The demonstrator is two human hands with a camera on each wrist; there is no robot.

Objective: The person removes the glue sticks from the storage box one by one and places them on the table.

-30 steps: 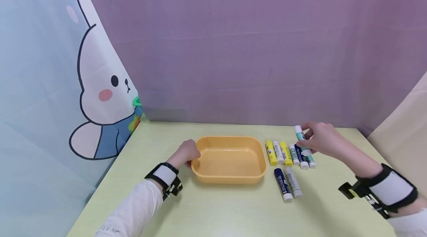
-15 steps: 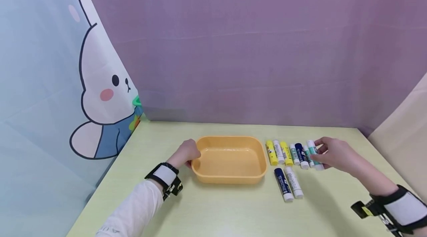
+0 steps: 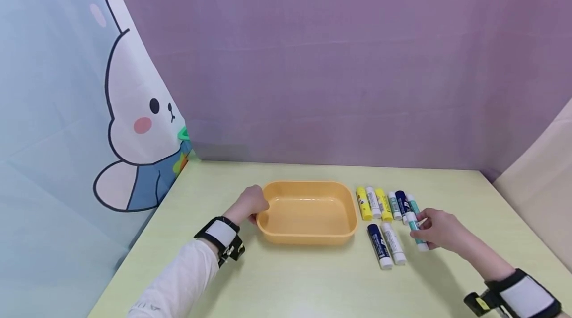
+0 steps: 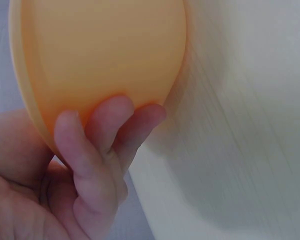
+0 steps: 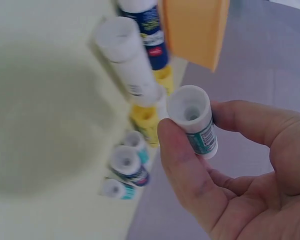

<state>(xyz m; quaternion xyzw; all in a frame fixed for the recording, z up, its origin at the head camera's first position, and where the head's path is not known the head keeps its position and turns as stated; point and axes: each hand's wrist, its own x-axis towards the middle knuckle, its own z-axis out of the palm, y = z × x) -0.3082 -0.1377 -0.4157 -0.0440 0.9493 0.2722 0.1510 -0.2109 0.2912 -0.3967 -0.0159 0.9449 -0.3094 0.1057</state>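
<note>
At the left end of an orange plastic basin point(image 3: 308, 239), my left hand point(image 3: 251, 202) grips the rim. In the left wrist view its fingers point(image 4: 110, 120) press against the basin's outer wall. My right hand point(image 3: 447, 231) pinches a white and teal glue stick point(image 5: 204, 137) between thumb and fingers, just right of a white glue stick point(image 3: 393, 244) and a navy one point(image 3: 380, 247). Behind these lies a back row with a yellow glue stick point(image 3: 364, 203), another yellow one point(image 3: 383, 204), a navy one point(image 3: 401, 202) and several white or teal ones.
A pale green table point(image 3: 295, 283) carries everything. Purple cloth point(image 3: 335, 59) hangs along its back edge, a rabbit-print cloth point(image 3: 134, 124) at the left and a cream cloth point(image 3: 540, 174) at the right. Each wrist wears a black strap with a small camera.
My right hand has carried the teal glue stick from above the back row, first rightward, then nearer the front beside the front pair. My left hand stays on the basin.
</note>
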